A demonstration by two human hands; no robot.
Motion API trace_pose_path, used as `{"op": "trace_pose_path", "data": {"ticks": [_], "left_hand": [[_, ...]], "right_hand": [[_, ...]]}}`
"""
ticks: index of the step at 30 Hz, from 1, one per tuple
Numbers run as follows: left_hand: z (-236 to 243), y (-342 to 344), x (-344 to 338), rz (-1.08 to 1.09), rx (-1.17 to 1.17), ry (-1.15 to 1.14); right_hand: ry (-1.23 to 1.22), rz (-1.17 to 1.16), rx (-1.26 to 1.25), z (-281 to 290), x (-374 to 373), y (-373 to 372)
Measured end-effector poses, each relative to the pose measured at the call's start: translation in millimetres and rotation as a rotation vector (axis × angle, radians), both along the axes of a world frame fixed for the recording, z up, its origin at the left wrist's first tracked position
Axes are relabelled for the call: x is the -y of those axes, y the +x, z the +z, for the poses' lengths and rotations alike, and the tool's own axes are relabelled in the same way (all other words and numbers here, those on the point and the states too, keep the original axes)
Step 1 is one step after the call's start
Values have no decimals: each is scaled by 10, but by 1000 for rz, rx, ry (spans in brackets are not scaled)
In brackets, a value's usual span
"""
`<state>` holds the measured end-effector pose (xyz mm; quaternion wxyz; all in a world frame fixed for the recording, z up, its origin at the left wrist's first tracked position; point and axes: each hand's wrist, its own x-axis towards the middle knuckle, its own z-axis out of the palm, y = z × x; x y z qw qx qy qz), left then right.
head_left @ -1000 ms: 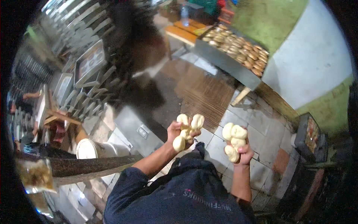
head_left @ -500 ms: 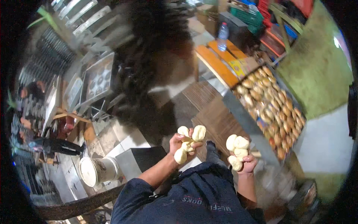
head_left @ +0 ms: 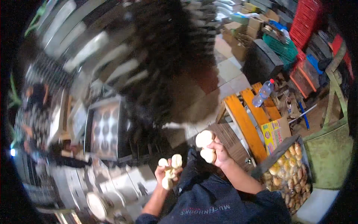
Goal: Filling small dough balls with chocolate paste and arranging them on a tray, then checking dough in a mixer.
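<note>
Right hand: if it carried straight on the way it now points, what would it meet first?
Probably the brown slatted board just beyond the right hand, which holds pale buns; depth is unclear.

My left hand is full of pale cream buns, and the buns in my right hand are the same off-white, unbaked colour. My shirt is dark navy with a line of pale lettering. The tray at my right is grey metal, its rolls golden brown and glossy. The wooden bench is bright orange, and on it stand a clear bottle with a red cap and a yellow carton with red and blue print. The crates behind are red, the floor tiles pale grey. The tray on my left is dark with rows of darker rounds.
</note>
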<state>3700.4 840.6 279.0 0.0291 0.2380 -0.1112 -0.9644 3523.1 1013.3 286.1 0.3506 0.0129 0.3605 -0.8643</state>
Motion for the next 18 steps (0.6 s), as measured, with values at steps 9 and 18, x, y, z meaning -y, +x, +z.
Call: {"op": "trace_pose_path", "data": {"ticks": [9, 18], "left_hand": [[283, -2899, 1238, -215, -123, 112], [591, -6519, 1437, -317, -221, -6]], "right_hand": [[36, -231, 235, -254, 699, -2115], [5, -612, 272, -293, 421, -4951]]}}
